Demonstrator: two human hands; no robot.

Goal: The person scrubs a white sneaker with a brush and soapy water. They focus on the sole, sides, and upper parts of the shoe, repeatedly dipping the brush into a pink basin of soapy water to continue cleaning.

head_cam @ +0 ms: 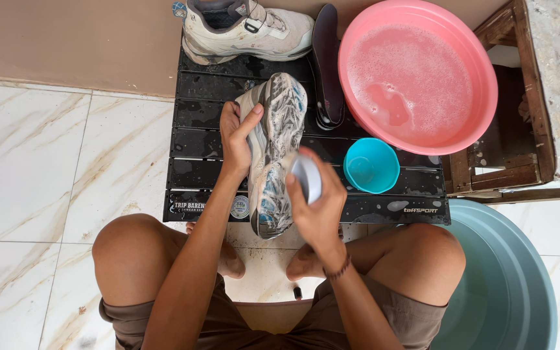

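Observation:
My left hand (236,133) grips the side of a grey sneaker (273,152) that is turned sole up over a low black slatted table (192,139). Its sole is worn, with blue patches. My right hand (315,204) holds a white brush (307,176) against the sole near the heel. A second pale sneaker (247,29) stands upright at the table's far edge. A dark insole (327,65) leans beside a pink basin (419,74) of soapy water.
A small teal bowl (371,165) sits on the table to the right of the held shoe. A large grey-green tub (507,285) stands at the right by my knee. A wooden crate (520,149) is behind it. White marble tiles (46,181) lie to the left.

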